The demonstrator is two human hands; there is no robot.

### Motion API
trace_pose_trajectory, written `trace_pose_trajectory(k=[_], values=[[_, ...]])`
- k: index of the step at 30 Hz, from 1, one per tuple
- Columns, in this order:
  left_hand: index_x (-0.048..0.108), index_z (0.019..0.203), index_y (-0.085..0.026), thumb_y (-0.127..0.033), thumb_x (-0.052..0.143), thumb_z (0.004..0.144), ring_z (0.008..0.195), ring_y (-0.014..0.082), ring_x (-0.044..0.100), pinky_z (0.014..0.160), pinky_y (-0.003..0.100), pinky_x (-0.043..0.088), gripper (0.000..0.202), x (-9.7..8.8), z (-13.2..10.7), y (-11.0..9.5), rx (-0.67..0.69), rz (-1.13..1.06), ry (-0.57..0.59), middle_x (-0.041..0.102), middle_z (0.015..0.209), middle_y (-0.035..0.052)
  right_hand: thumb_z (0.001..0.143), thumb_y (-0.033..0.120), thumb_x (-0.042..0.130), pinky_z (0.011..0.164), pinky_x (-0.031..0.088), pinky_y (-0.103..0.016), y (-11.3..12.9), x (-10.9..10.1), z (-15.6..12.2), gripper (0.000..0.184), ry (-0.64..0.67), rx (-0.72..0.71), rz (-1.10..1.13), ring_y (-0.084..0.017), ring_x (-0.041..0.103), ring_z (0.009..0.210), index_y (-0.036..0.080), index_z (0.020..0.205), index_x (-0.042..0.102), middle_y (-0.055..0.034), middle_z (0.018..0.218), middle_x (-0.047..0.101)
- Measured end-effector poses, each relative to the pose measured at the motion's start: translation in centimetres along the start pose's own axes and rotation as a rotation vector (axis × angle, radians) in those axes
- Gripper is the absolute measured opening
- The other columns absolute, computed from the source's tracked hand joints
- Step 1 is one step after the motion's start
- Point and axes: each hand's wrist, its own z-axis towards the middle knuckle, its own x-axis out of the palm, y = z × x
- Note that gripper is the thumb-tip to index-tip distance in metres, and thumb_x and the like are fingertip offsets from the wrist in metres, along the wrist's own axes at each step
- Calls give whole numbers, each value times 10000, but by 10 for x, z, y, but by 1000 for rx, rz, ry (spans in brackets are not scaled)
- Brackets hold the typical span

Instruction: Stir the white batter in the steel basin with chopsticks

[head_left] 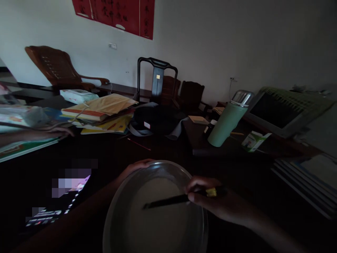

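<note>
A round metal basin stands on the dark table in front of me, with a pale, flat-looking layer inside that I cannot identify in the dim light. My left hand grips the far left of its rim, its fingers partly hidden behind the edge. Above the basin's right side, my right hand is closed around dark chopsticks with a yellow-gold band near the upper end. Their tips point left over the pale contents; whether they touch is unclear.
A lit phone screen lies left of my forearm. Another person's hand rests on a green book. Behind are stacked books, a black bag, a pencil, a green thermos and a small box.
</note>
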Motion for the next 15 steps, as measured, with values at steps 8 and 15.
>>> trace_pose_trajectory(k=[8,15], values=[[736,998,-167,-258,611,797,1195,316,531,1026,368,353,254,4,-2,-4,4,30,-25,697,1126,71,913,386,585,781,474,-331,-14,-49,-12,186,24,23,-27,-205,689,838,222,841,635,-20,795,731],[748,1033,-191,-224,558,849,1141,279,566,1005,334,367,267,5,-3,-2,20,-4,8,695,1137,50,844,333,643,755,500,-293,-1,-21,-25,144,208,39,9,-191,666,858,204,904,663,-32,887,703]])
